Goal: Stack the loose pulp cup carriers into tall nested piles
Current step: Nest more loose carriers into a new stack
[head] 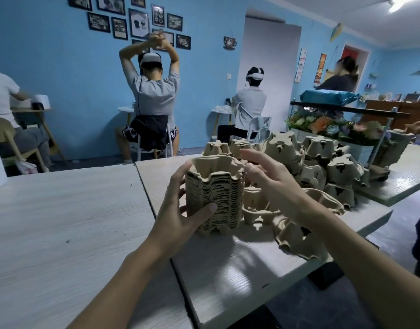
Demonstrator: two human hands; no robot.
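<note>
Nested carrier pile [213, 198], ridged tan pulp, grasped in left hand [178, 210] grip; right hand [268, 176] released.

I was looking into a café-styled room serving as a shared workroom. Framed coffee prints [138, 23] and a cup-shaped sign [229, 42] hung on the far blue wall [61, 67]. Seated people in headsets [154, 96] worked at small round tables [222, 111]. A wooden counter [384, 109] stood far right, and pale wood-grain tables [61, 222] filled the near side.
</note>
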